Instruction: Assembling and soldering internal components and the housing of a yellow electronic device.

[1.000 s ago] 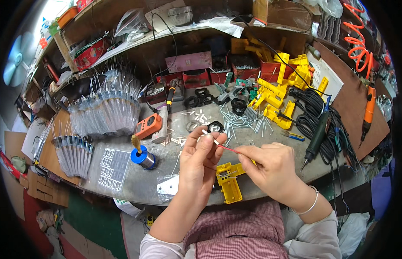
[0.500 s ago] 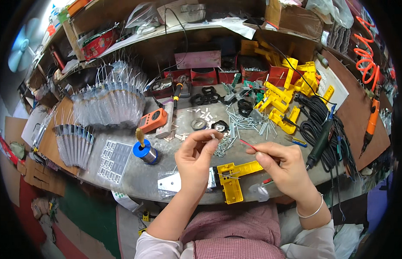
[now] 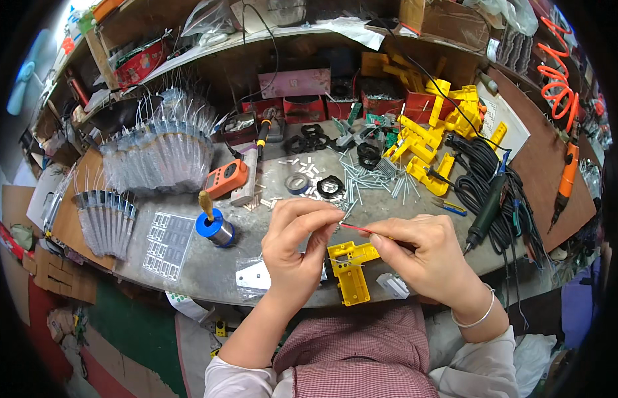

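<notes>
My left hand (image 3: 294,245) is closed in a pinch over the bench, with a small white piece (image 3: 341,223) at its fingertips, mostly hidden. From the other side my right hand (image 3: 422,251) pinches a thin red wire-like piece (image 3: 359,229). Its tip reaches the left fingertips; whether it enters the white piece I cannot tell. Below and between the hands lies an open yellow plastic housing half (image 3: 352,278). A white plate in a clear bag (image 3: 253,276) lies beside the left wrist, and a small clear packet (image 3: 392,285) beneath the right hand.
A solder spool (image 3: 215,229) and orange meter-like device (image 3: 227,179) stand left, near bagged parts (image 3: 156,159). Screws (image 3: 372,182), white tubes (image 3: 302,171) and black rings (image 3: 330,187) lie beyond my hands. Yellow housings (image 3: 422,142), black cables (image 3: 478,172) and a green-black tool (image 3: 487,215) occupy the right.
My right hand has moved left and the red piece's tip now meets my left fingertips, where a gap was before. The view has shifted slightly.
</notes>
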A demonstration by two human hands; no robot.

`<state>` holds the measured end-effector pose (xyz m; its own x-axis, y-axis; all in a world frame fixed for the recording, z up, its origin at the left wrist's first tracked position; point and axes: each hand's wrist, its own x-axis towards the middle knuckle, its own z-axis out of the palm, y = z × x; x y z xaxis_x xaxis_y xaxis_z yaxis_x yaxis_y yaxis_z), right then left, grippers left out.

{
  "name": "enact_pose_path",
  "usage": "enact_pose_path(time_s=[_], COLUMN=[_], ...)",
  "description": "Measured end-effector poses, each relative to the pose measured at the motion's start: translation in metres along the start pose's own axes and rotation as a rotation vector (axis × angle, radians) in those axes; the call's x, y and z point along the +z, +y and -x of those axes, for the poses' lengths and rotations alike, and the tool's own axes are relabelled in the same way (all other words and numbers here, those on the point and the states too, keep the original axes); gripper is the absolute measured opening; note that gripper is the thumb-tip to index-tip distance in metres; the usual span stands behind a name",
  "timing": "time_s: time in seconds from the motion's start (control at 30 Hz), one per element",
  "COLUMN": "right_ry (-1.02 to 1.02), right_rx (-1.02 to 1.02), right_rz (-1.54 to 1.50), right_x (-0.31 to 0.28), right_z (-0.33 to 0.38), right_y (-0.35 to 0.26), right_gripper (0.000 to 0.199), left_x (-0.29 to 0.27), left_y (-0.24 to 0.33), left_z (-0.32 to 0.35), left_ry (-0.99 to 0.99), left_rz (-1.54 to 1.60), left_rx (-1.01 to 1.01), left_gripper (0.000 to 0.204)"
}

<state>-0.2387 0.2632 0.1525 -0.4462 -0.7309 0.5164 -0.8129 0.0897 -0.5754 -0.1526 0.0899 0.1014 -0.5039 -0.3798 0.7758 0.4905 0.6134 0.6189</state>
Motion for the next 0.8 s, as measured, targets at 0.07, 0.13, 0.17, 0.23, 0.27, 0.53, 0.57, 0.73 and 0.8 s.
enact_pose_path(time_s=[0.07,0.13,0.17,0.23,0.27,0.53,0.57,0.73,0.8], right_ry=[0.014,-0.013,-0.018,-0.077,-0.097,-0.219,-0.265,-0.355,-0.398], right_rx=[-0.002,0.011,0.024,-0.070,-0.076,-0.101,-0.042,0.107,0.132], right_rz=[0.043,0.207,0.208,0.304,0.346,0.336,0.278,0.080,0.017], right_x=[0.000,-0.003,-0.004,-0.005,-0.005,0.004,0.004,0.005,0.005], right_z=[0.002,0.004,0.004,0.007,0.008,0.020,0.022,0.022,0.021], right_y=[0.000,0.002,0.004,0.008,0.008,0.029,0.030,0.034,0.035], right_gripper=[0.014,0.012,0.012,0.011,0.012,0.013,0.013,0.018,0.022], left_x=[-0.003,-0.009,-0.013,-0.018,-0.020,-0.012,-0.011,-0.003,0.003], left_y=[0.003,0.005,0.006,0.011,0.010,0.001,0.000,0.001,0.004], left_z=[-0.003,-0.005,-0.007,-0.008,-0.009,0.004,0.005,0.008,0.008], left_ry=[-0.027,-0.102,-0.174,-0.280,-0.344,-0.520,-0.510,-0.529,-0.542], left_rz=[-0.187,-0.231,-0.279,-0.231,-0.216,-0.118,-0.111,-0.167,-0.232], left_rx=[0.138,0.140,0.148,0.035,0.004,-0.138,-0.125,-0.045,0.055], left_gripper=[0.024,0.022,0.021,0.017,0.016,0.014,0.014,0.018,0.022])
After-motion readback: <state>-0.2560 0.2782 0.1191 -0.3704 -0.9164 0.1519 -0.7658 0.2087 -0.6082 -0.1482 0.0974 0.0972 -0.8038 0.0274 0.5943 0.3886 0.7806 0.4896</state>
